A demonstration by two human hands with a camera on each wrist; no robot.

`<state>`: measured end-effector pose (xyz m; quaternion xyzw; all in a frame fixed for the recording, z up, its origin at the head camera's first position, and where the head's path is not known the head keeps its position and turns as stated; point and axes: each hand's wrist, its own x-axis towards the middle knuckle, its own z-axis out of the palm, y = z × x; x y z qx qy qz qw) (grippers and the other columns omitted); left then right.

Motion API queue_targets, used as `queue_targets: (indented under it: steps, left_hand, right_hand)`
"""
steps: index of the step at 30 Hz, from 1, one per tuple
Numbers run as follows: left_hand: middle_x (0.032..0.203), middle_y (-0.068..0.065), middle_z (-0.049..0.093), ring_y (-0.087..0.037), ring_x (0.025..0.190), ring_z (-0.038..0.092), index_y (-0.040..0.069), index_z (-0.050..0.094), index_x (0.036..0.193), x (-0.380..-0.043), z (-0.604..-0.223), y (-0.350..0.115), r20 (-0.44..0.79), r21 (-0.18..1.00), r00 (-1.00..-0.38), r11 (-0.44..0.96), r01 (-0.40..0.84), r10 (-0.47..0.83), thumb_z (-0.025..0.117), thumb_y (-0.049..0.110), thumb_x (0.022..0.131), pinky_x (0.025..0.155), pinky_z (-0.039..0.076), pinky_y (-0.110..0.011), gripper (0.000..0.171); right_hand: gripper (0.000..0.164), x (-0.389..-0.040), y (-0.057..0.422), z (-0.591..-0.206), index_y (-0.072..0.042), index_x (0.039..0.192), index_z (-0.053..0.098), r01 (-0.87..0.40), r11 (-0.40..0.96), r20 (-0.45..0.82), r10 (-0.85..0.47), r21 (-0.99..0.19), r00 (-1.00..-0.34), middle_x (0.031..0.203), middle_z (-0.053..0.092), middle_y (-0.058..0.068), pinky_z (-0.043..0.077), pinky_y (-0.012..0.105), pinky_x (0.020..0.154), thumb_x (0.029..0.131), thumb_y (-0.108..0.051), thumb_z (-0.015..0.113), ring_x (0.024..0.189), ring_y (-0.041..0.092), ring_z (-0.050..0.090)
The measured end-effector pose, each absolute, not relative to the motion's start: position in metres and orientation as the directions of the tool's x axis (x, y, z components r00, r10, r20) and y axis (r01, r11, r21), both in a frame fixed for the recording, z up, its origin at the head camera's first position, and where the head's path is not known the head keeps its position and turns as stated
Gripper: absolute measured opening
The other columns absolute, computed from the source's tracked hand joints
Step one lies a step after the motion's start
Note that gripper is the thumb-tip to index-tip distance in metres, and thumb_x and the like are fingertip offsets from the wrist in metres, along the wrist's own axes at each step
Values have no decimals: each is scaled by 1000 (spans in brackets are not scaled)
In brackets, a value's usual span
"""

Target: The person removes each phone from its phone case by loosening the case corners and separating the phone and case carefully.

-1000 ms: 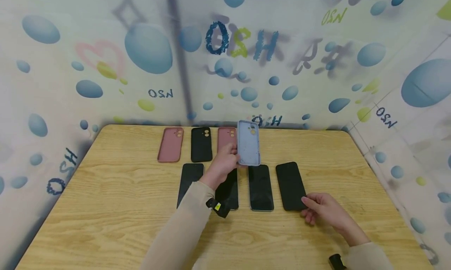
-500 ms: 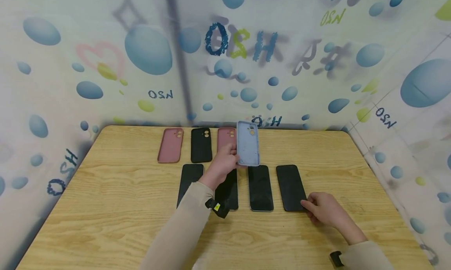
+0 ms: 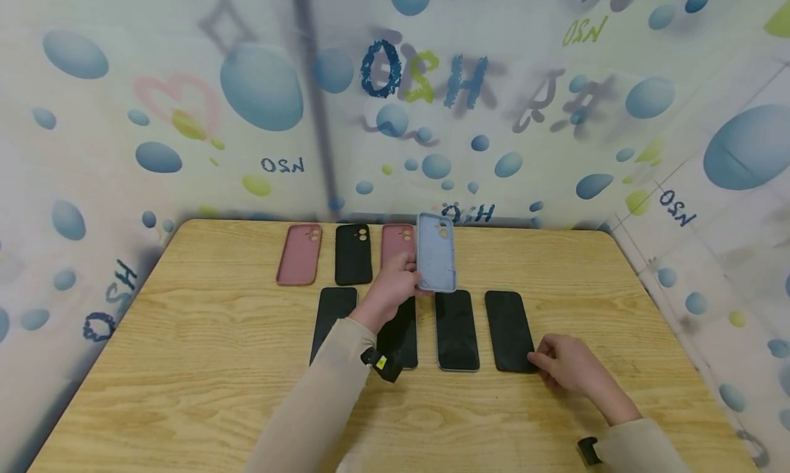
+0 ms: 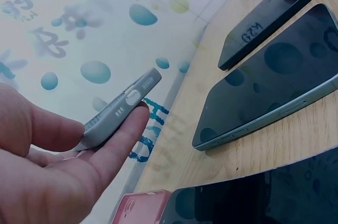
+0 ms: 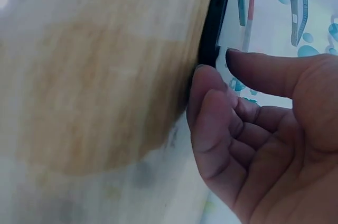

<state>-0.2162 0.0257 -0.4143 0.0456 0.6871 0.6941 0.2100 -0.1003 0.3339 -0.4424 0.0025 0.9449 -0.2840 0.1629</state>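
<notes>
My left hand (image 3: 391, 281) holds a light blue phone case (image 3: 435, 253) by its lower left edge, up over the back row, its inner side towards me. In the left wrist view the thumb lies on one side of the case (image 4: 119, 110) and the fingers beneath. My right hand (image 3: 568, 367) pinches the near right corner of the rightmost black phone (image 3: 509, 332), which lies screen up on the table. The right wrist view shows thumb and fingertips at the dark phone's edge (image 5: 214, 18); the exact contact is partly hidden.
Other dark phones lie in the front row, including one mid-table (image 3: 457, 330) and one at left (image 3: 333, 319); the left forearm partly covers some. Behind them lie a pink case (image 3: 299, 255), a black case (image 3: 353, 255) and another pink case (image 3: 395, 240). A patterned backdrop borders the wooden table (image 3: 185, 363).
The rightmost phone's far end has come down slightly towards me, and the right fingers have closed in at its corner. The left hand and the blue case have stayed almost still.
</notes>
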Motion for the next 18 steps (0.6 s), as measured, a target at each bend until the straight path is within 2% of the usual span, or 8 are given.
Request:
queue_targets:
  steps: [9, 18]
  left_hand:
    - [138, -31, 57, -41, 123, 61, -11, 41, 147, -217, -416, 29, -225, 973, -910, 32, -229, 348, 36, -7, 104, 100, 54, -54, 43]
    - [142, -29, 55, -40, 125, 61, -10, 38, 151, -220, -418, 34, -247, 968, -899, 42, -249, 361, 36, -4, 106, 99, 55, -51, 45]
  right_hand:
    - [18, -111, 333, -441, -5, 89, 66, -10, 878, -137, -86, -478, -987, 64, 56, -3, 41, 30, 54, 100, -20, 68, 58, 14, 49]
    - [20, -124, 322, -435, -3, 97, 65, -16, 835, -60, -58, -550, -997, 67, 59, 0, 43, 29, 53, 104, -22, 64, 58, 15, 53]
